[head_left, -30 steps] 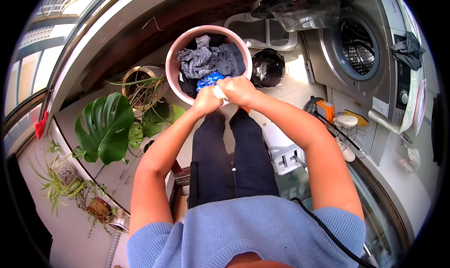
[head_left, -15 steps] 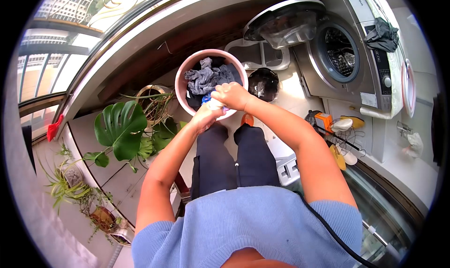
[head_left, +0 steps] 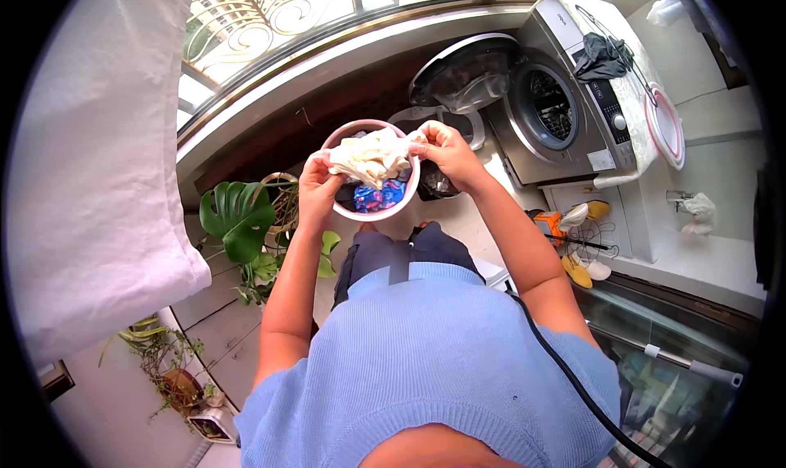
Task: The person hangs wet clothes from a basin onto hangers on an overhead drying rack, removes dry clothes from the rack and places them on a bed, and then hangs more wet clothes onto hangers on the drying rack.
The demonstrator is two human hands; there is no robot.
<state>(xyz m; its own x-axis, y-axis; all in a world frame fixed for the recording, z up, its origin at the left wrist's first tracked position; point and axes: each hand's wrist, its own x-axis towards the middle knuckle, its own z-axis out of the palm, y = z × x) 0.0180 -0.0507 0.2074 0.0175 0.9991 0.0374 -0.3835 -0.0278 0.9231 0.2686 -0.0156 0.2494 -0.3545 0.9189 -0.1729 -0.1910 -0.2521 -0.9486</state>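
Note:
A crumpled cream-white cloth [head_left: 372,157] is stretched between my two hands, above a pink bucket [head_left: 416,180]. My left hand [head_left: 319,176] pinches its left end, and my right hand [head_left: 442,147] grips the right end. Below the cloth, a blue patterned cloth [head_left: 378,196] lies in the bucket on top of darker laundry. Most of the other laundry is hidden by the cream-white cloth.
Beyond the bucket on the right stands a washing machine [head_left: 536,153] with its round door [head_left: 467,79] swung open. A large-leaved plant [head_left: 237,221] is to the left. White fabric [head_left: 106,181] hangs at far left. Shoes [head_left: 577,270] sit on a rack at right.
My hands were close together, clenched on bunched cloth at the bucket's near rim. They have moved apart, spreading the cream-white cloth. The blue patterned cloth shows more fully, and the view has shifted.

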